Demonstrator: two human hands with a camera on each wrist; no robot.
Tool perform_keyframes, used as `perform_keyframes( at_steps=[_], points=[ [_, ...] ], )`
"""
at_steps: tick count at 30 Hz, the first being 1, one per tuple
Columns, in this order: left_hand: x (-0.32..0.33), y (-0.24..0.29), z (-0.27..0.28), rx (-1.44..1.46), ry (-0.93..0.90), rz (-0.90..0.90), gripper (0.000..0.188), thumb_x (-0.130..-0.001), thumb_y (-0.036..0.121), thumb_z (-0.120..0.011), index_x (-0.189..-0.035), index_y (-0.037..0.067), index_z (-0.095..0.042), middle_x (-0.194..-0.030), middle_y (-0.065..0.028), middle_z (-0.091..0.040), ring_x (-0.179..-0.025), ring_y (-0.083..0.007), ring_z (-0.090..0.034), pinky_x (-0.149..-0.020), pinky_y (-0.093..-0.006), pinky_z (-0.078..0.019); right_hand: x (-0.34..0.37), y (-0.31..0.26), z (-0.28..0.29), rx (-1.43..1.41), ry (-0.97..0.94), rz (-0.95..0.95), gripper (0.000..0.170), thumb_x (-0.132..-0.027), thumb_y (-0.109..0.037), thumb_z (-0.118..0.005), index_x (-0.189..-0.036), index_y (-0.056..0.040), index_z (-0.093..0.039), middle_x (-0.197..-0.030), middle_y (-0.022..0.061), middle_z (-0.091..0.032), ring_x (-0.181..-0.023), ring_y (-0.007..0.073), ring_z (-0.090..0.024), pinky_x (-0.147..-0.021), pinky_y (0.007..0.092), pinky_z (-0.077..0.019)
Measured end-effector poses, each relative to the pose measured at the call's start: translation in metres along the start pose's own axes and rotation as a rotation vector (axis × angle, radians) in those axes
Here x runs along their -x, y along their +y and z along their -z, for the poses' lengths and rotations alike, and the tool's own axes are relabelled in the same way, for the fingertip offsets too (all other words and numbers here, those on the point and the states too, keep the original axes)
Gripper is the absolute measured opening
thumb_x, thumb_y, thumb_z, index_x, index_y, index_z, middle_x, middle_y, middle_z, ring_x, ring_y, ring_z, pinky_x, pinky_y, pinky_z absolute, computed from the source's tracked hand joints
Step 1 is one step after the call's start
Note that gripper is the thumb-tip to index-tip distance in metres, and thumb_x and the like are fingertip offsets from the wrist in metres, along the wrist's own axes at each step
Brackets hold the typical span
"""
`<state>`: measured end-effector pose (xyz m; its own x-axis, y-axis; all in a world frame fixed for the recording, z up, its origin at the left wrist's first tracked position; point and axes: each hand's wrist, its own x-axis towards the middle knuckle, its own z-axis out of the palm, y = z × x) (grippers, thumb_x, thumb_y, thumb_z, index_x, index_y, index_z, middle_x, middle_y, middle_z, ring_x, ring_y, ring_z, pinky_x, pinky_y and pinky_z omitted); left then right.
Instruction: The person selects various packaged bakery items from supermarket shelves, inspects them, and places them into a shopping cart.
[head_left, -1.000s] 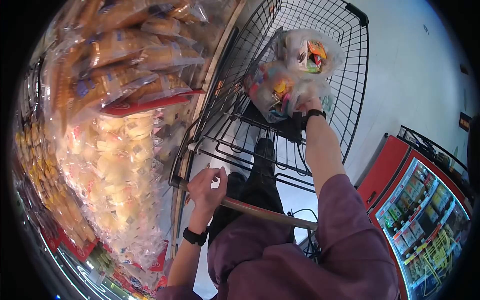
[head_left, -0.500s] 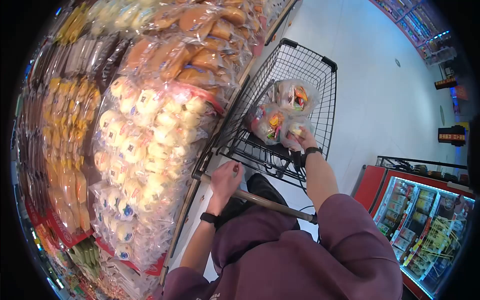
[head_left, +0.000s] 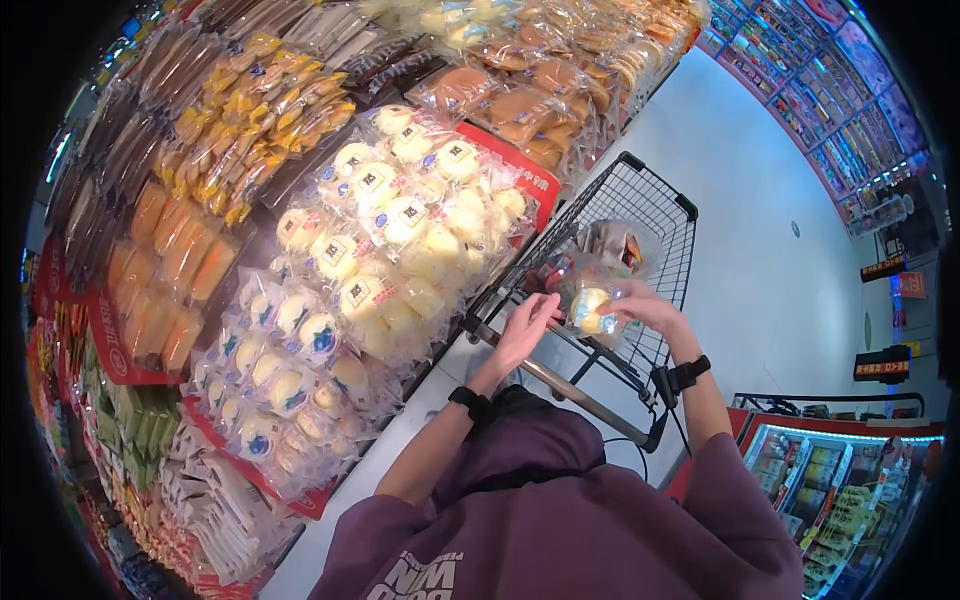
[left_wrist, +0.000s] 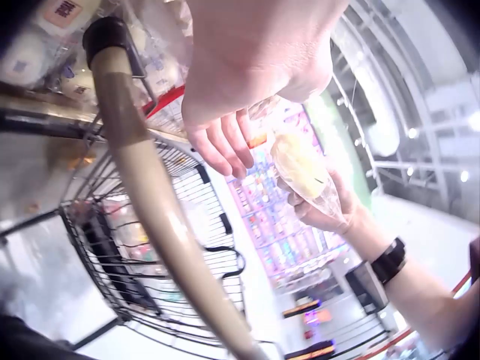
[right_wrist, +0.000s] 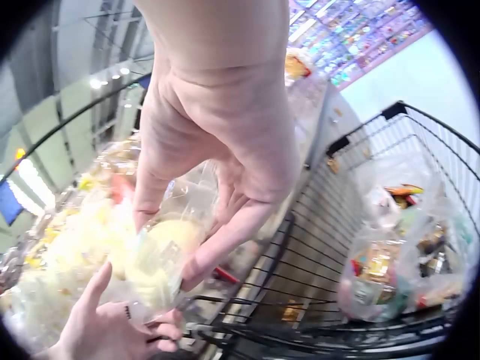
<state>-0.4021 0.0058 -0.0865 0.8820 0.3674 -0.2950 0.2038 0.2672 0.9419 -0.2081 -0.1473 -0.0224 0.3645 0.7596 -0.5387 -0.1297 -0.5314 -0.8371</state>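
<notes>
My right hand (head_left: 645, 303) grips a pale round bun (head_left: 590, 308) in a clear plastic wrapper, held above the shopping cart's handle end. In the right wrist view the thumb and fingers (right_wrist: 232, 240) press the wrapped bun from both sides. My left hand (head_left: 525, 330) is close beside it, holding nothing, its fingers loosely bent. Seen from the right wrist, the left palm (right_wrist: 105, 330) faces the bun with the thumb raised. Behind the bun, filled clear plastic bags (right_wrist: 375, 270) sit inside the wire cart (head_left: 680, 240).
A sloping display of wrapped pale buns (head_left: 400, 220) lies along my left, with packs of orange bread (head_left: 165, 270) farther left. The cart's handle bar (head_left: 560, 385) crosses in front of my body. A red-framed chiller (head_left: 830, 480) stands at the lower right, and shelves (head_left: 820, 90) rise far off.
My right hand has come up out of the cart and toward me, bringing the wrapped bun. The left hand has moved from near the handle to beside it. The view has tilted up over the display.
</notes>
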Motion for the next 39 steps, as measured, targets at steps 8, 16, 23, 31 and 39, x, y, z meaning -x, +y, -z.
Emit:
perform_keyframes(
  at_steps=[8,16,23,31,39],
  points=[
    [0.073,0.076,0.015,0.353,0.123,-0.251,0.038,-0.09,0.019,-0.073,-0.117,-0.002,-0.058,-0.1,-0.0079,-0.067,-0.085,-0.0113,-0.064,-0.071,-0.0272,-0.0546,0.03,-0.107,-0.096,0.104,-0.212,0.322,0.062,-0.076,-0.007,-0.079,-0.128,-0.0057,-0.047,-0.097,0.0017,-0.065,-0.083,0.0054,-0.061,-0.073,0.0216,-0.0484],
    [0.134,0.108,0.044,0.481,0.343,-0.44,0.043,-0.104,0.035,-0.046,-0.107,-0.006,-0.059,-0.084,-0.0129,-0.068,-0.059,-0.0172,-0.065,-0.05,-0.0284,-0.0536,0.053,-0.122,-0.198,-0.062,0.088,0.626,0.028,-0.093,-0.014,-0.069,-0.114,0.0007,-0.057,-0.083,-0.0025,-0.06,-0.075,0.0022,-0.053,-0.069,0.02,-0.0441],
    [0.195,0.117,0.054,0.421,0.304,-0.563,0.027,-0.097,0.013,-0.06,-0.113,-0.009,-0.057,-0.098,-0.0137,-0.068,-0.08,-0.016,-0.069,-0.064,-0.0283,-0.0586,0.07,-0.142,-0.227,-0.043,0.092,0.657,0.028,-0.095,-0.016,-0.065,-0.117,0.0012,-0.06,-0.09,0.002,-0.065,-0.073,0.0025,-0.06,-0.058,0.0175,-0.0449],
    [0.236,0.112,0.075,0.415,0.44,-0.653,0.028,-0.092,0.002,-0.066,-0.115,-0.01,-0.057,-0.106,-0.0147,-0.068,-0.091,-0.0162,-0.068,-0.079,-0.0305,-0.059,0.092,-0.147,-0.269,-0.109,0.01,0.742,0.037,-0.091,-0.015,-0.069,-0.123,0.0001,-0.057,-0.103,0.0051,-0.065,-0.096,0.0089,-0.061,-0.079,0.0248,-0.0511],
    [0.269,0.106,0.102,0.353,0.41,-0.545,0.026,-0.09,0.001,-0.068,-0.112,-0.01,-0.06,-0.099,-0.012,-0.07,-0.085,-0.015,-0.069,-0.079,-0.029,-0.0583,0.101,-0.148,-0.308,-0.195,-0.045,0.683,0.045,-0.088,-0.008,-0.073,-0.127,-0.0019,-0.052,-0.106,0.0094,-0.068,-0.098,0.01,-0.063,-0.085,0.0259,-0.0501]
  ],
)
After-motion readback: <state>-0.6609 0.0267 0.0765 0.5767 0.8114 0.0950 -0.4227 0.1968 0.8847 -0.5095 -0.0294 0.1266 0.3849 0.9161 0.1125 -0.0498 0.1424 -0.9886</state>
